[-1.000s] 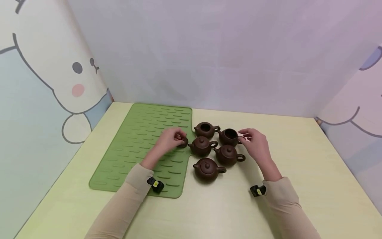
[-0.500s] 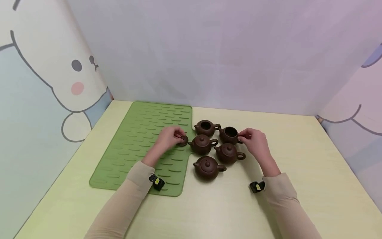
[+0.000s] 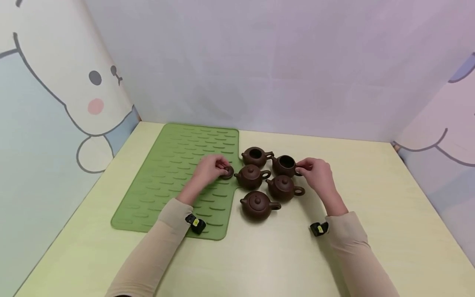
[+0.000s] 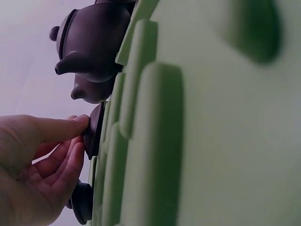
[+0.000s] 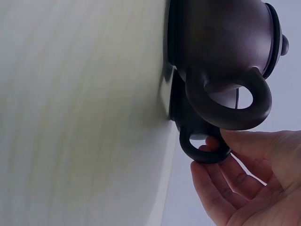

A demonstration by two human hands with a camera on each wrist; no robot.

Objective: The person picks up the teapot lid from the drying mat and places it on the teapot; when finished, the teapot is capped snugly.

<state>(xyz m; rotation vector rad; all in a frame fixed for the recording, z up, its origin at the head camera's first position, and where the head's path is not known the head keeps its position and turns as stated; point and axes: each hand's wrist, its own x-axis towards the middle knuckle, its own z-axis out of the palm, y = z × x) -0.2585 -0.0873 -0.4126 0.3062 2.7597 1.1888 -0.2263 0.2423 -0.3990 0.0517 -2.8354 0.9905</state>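
Note:
My left hand [image 3: 210,170] pinches a small dark brown teapot lid [image 3: 229,173] by its top, over the green mat's right side. In the left wrist view the lid [image 4: 95,131] is close against the mat, and a second lid [image 4: 83,202] sits beyond the fingers. On the right, my right hand [image 3: 318,176] grips the handle of a lidless brown teapot [image 3: 283,170]. Thumb and fingers meet around that handle [image 5: 207,157] in the right wrist view. Nearer teapots partly cover this pot there.
Another lidless teapot [image 3: 255,163] stands at the back. Three lidded ones, a middle teapot [image 3: 249,180], a right teapot [image 3: 283,193] and a front teapot [image 3: 257,210], crowd close by. The ridged green mat [image 3: 148,206] lies left on the pale table [image 3: 282,260].
My right fingers, spread beside the lidless teapot's handle a second ago, have closed on it. My left hand stays at the lid with little movement. The head view tilts slightly.

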